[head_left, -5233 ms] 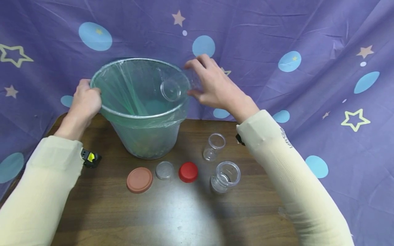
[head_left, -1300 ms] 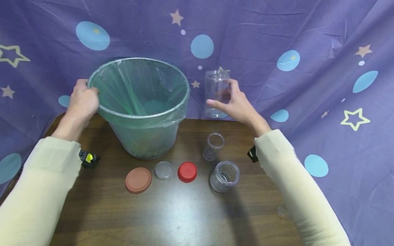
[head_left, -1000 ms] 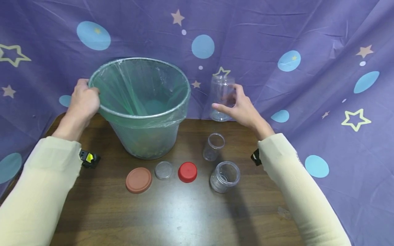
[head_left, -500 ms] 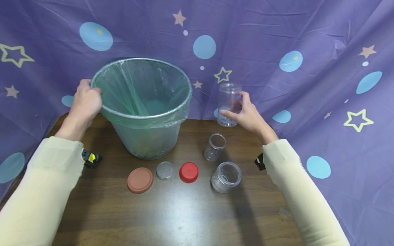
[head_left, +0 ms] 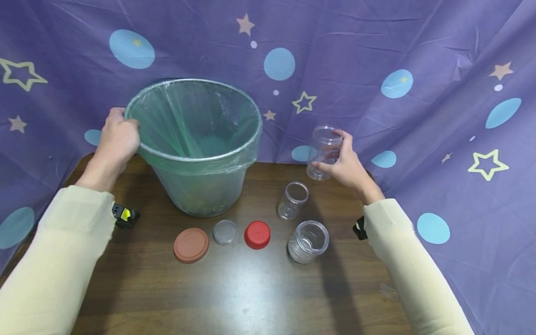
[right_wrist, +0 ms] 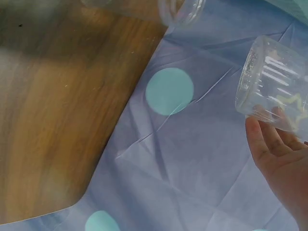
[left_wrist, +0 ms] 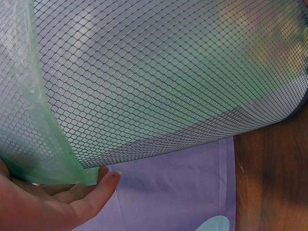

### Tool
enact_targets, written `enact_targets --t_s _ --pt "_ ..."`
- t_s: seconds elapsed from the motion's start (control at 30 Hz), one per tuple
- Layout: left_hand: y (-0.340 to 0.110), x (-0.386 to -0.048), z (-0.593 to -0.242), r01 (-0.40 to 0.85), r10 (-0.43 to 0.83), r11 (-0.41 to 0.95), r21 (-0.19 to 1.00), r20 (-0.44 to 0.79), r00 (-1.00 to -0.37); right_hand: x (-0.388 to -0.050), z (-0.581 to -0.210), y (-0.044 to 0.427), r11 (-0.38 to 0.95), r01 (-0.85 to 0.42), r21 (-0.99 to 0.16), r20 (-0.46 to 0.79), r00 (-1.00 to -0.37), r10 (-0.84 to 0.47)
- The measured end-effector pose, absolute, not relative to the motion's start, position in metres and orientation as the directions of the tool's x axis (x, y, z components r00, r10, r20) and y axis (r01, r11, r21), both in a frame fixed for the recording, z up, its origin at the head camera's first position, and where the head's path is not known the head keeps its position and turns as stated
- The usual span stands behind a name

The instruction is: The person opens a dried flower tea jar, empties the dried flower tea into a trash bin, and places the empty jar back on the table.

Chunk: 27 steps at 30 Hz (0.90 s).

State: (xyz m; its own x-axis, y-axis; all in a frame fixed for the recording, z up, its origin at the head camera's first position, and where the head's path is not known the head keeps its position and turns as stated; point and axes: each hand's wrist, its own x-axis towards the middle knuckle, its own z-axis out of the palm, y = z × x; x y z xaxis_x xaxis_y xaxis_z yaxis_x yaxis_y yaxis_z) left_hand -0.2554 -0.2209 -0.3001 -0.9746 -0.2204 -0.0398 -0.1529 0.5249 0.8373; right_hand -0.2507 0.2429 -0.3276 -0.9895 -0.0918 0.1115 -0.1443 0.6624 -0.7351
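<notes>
A mesh waste bin (head_left: 197, 190) with a green plastic liner (head_left: 180, 125) stands at the table's back left. My left hand (head_left: 119, 137) grips its left rim; the left wrist view shows fingers curled under the folded liner edge (left_wrist: 57, 139). With my right hand (head_left: 349, 163) I hold a clear plastic jar (head_left: 321, 156) upright, thumb on one side and fingers on the other, near the table's back edge. The right wrist view has this jar (right_wrist: 269, 82) apart from the tabletop. Nearest to it stand a slim clear jar (head_left: 291, 202) and a wider clear jar (head_left: 302, 249), both lidless.
A terracotta-coloured lid (head_left: 190, 245), a clear lid (head_left: 225, 231) and a red cap (head_left: 257, 234) lie in a row before the bin. A small clear scrap (head_left: 389, 292) lies near the right sleeve. A purple patterned curtain (head_left: 343, 60) hangs behind the wooden table (head_left: 217, 298).
My right hand has carried the clear jar from the bin's right rim rightward and down toward the table's back right. My left hand keeps its grip on the bin rim.
</notes>
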Motion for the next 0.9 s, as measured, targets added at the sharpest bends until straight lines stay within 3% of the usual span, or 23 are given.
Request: enact_targets --t_s 0.5,0.9 --pt "-0.219 -0.255 -0.301 -0.154 -0.222 0.519 0.841 -0.041 -0.974 -0.248 -0.35 0.274 0.734 -0.066 -0.675 0.115 -0.993 0.016" --pt "-0.221 -0.256 -0.3 -0.158 -0.227 0.518 0.841 -0.043 -0.973 -0.245 -0.37 0.287 0.721 -0.016 -0.693 0.092 -0.994 0.066"
